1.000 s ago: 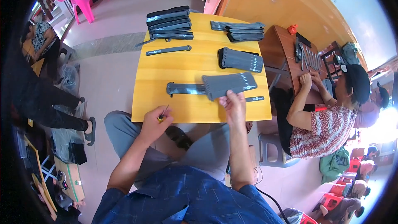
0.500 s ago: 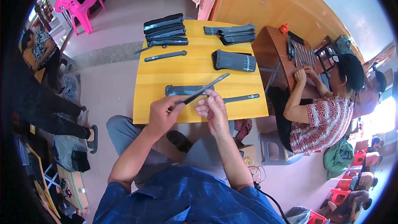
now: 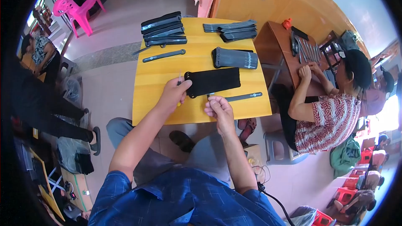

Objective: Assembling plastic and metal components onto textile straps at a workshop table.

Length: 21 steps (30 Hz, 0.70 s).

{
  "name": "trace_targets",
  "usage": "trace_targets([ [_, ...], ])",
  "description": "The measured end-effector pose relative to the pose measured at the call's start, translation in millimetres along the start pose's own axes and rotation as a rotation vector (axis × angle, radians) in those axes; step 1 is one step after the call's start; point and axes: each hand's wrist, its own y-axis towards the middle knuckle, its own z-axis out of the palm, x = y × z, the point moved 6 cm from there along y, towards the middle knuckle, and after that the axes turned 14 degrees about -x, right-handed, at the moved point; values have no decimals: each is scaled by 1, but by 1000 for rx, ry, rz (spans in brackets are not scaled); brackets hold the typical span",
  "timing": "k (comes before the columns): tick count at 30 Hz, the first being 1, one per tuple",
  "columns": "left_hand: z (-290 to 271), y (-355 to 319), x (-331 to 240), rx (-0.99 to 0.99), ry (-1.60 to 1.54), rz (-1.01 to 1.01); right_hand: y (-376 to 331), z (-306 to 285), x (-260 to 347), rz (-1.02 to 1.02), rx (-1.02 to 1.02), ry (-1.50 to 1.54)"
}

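My left hand is closed on the left end of a wide black fabric panel, whose scalloped edge has small holes. A thin pointed tool sticks up from the same hand, and a bit of yellow shows below its fingers. Under the panel's lower edge, my right hand has thumb and fingers pinched together; whatever they hold is too small to make out. A narrow dark strap lies on the yellow table, just beyond my right fingers. The panel hides the tabletop behind it.
Stacked black straps are at the far left, with a single strap nearer. Two more piles, grey strips and flat panels, stand on the right. A co-worker sits at a brown table; a pink chair stands far left.
The dark piece in my left hand, slanted and edge-on before, now shows a broad black face and lies more level. My left hand has moved up and right; my right fingers have drawn together.
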Motion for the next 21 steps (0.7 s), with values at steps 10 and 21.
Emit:
trace_targets([
  [10, 105, 103, -17, 130, 9, 22, 48, -26, 59, -269, -84, -19],
  [21, 86, 152, -21, 92, -198, -214, 170, -50, 130, -1017, -132, -1562],
])
